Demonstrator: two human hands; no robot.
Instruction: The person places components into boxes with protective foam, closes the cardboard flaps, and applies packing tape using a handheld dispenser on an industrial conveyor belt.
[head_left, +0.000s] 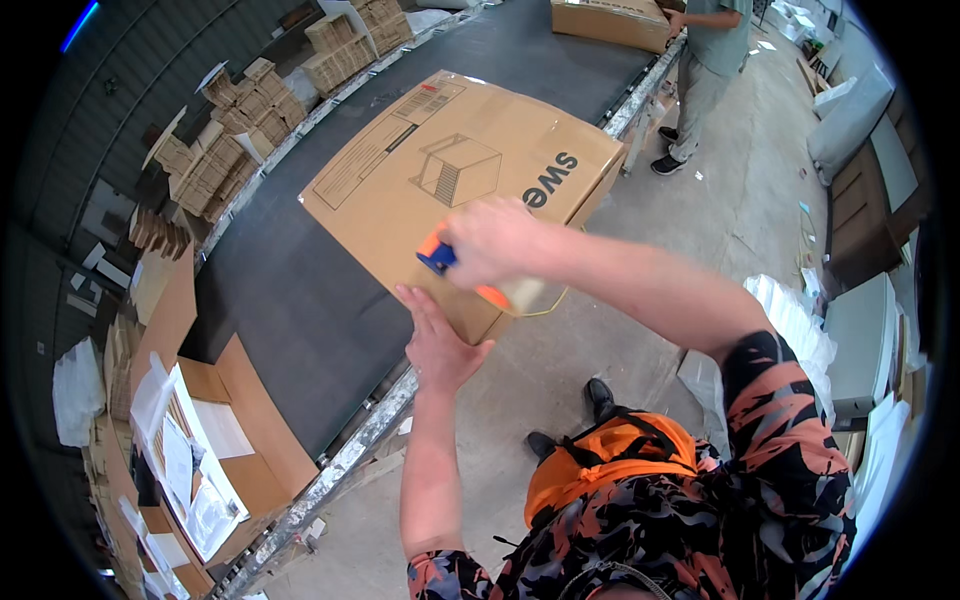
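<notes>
A large brown cardboard box (390, 190) with printed markings lies flat on the dark conveyor belt (290, 290) in front of me. My right hand (497, 240) is closed around an orange and blue tape dispenser (437, 252), held over the box's near end and slightly blurred by motion. Part of the dispenser is hidden behind the fingers. My left hand (440, 340) rests against the near corner of the box, its fingers extended along the edge and its thumb apart.
An open carton (250, 400) with white panels and papers stands on the belt at lower left. Farther along, a co-worker (715, 60) has a hand on another box (605, 22). Stacked cardboard pieces (270, 105) line the far side. A metal rail (375, 410) edges the belt.
</notes>
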